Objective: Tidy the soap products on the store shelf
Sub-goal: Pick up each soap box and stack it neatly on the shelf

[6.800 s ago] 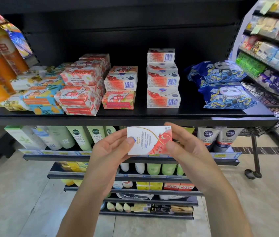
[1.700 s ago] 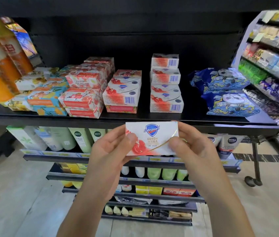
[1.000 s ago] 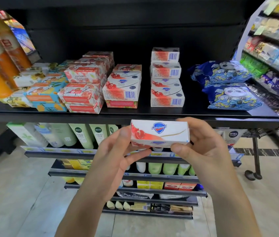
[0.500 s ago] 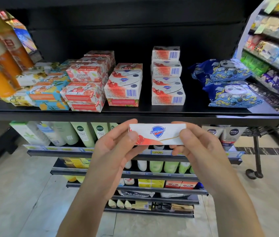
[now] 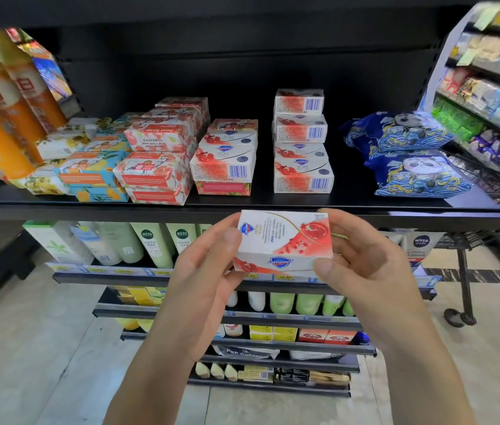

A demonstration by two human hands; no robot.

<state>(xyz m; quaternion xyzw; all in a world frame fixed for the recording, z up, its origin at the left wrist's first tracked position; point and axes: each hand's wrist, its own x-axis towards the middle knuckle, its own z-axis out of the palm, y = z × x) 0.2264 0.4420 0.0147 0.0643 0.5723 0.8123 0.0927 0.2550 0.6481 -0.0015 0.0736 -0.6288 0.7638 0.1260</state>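
Observation:
A white and red Safeguard soap box [image 5: 285, 240] is held in front of the black shelf's front edge [image 5: 181, 211]. My left hand [image 5: 208, 271] grips its left end with thumb on top. My right hand [image 5: 362, 265] grips its right end. On the shelf stands a tall stack of the same soap boxes [image 5: 302, 142], with a shorter stack [image 5: 225, 157] to its left. Further left lie wrapped red goat soap bars [image 5: 158, 161] and blue and yellow wrapped bars [image 5: 89, 167].
Blue panda-print packs [image 5: 411, 154] lie at the shelf's right end. Orange bottles [image 5: 0, 102] stand at the far left. Tubes and bottles [image 5: 138, 243] fill lower shelves. A second rack [image 5: 493, 87] and a wire basket stand [image 5: 463, 271] are on the right.
The soap box has been turned in both hands: its narrow side faced me half a second ago, and now its broad printed face tilts up toward me.

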